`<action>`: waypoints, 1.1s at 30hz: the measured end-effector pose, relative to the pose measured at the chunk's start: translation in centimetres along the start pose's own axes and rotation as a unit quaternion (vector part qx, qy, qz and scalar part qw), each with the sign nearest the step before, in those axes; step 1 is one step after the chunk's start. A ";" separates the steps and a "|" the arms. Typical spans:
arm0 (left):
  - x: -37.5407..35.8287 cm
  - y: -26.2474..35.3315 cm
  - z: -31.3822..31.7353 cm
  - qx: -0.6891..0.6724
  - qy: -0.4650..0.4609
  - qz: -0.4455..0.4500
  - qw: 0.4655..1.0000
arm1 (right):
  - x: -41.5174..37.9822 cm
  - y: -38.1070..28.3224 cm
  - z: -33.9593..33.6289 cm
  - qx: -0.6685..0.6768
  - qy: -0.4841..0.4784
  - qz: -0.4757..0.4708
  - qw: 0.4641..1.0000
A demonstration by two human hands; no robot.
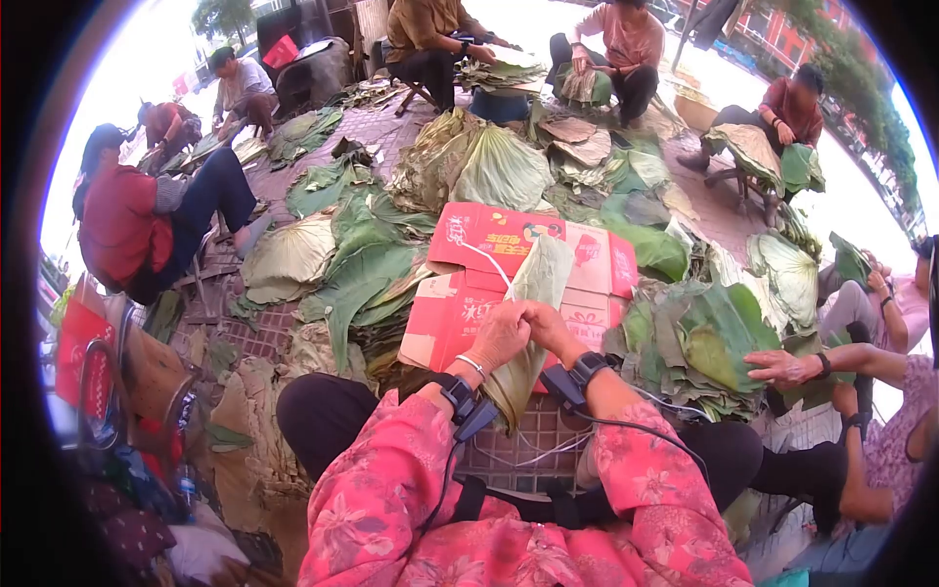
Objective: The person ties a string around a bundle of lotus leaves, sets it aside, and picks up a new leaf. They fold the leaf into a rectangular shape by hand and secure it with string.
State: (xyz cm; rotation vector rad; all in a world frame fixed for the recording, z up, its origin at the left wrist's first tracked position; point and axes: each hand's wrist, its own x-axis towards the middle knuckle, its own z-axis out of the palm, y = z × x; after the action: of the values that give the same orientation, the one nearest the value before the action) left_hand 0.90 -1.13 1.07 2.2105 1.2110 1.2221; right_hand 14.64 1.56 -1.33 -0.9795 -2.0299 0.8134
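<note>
A folded bundle of dried lotus leaves (543, 269) slants across my lap, its upper end over a flattened red cardboard box (455, 318) and its lower end hanging between my knees. A white string (486, 256) curls over the cardboard and runs down to my fingers at the bundle's middle. My left hand (499, 338) is closed in a pinch there, against the bundle. Pressed close beside it, my right hand (550, 328) is closed too. Both appear to grip the string round the bundle; the fingertips partly hide each other.
Heaps of lotus leaves lie ahead (479, 161), left (367, 259) and right (704, 338). More white string (528, 452) trails on the brick paving below. A co-worker's hand (782, 369) reaches toward the right heap. Several other people sit around handling leaves. A metal-framed chair (147, 382) stands at left.
</note>
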 end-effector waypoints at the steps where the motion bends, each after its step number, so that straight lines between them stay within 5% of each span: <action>1: 0.0 -0.4 0.4 -0.057 -0.022 -0.070 0.996 | -0.1 0.2 -0.2 0.029 -0.017 0.086 0.996; 3: 0.3 -1.3 0.8 -0.166 -0.061 -0.207 0.962 | 0.2 0.1 -0.7 0.084 -0.051 0.249 0.964; 6: -0.3 -1.4 1.0 -0.140 -0.062 -0.176 0.972 | -0.2 -0.5 -2.0 0.135 -0.027 0.254 0.957; 9: -0.1 0.1 0.4 -0.058 -0.124 -0.212 0.968 | 0.3 -1.2 -3.2 -0.227 -0.015 0.052 0.972; 12: -0.9 -1.5 2.7 0.004 -0.073 -0.163 0.984 | 1.9 -5.4 -4.1 -0.098 -0.093 0.053 0.989; 15: -1.7 -6.9 8.2 -0.163 0.121 -0.045 0.978 | 3.1 -8.7 -4.3 0.141 -0.178 0.137 0.964; 18: -1.1 -2.6 3.1 -0.210 -0.097 -0.235 0.944 | 4.8 -10.1 -5.4 0.353 0.048 0.187 0.915; 19: -0.9 -2.4 2.9 -0.245 -0.101 -0.237 0.935 | 5.1 -8.8 -5.9 0.374 0.119 0.164 0.905; 22: -0.8 -1.7 2.2 -0.331 -0.100 -0.250 0.904 | 4.3 -6.6 -5.7 0.290 0.094 0.214 0.928; 27: -1.4 -3.5 3.5 -0.379 -0.136 -0.220 0.888 | 2.4 -3.2 -4.1 0.068 -0.099 0.106 0.987; 31: -1.2 -2.7 2.5 -0.325 -0.145 -0.228 0.906 | 2.4 -4.1 -4.8 0.198 -0.043 0.167 0.965; 33: -1.3 -3.9 3.7 -0.441 -0.103 -0.277 0.847 | 1.4 -5.9 -6.2 0.301 -0.051 0.226 0.925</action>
State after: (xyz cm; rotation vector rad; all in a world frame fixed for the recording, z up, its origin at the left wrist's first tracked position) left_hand 1.56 0.46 -4.12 1.1602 0.8404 0.9654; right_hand 16.93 1.09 7.04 -1.0540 -1.4770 1.6427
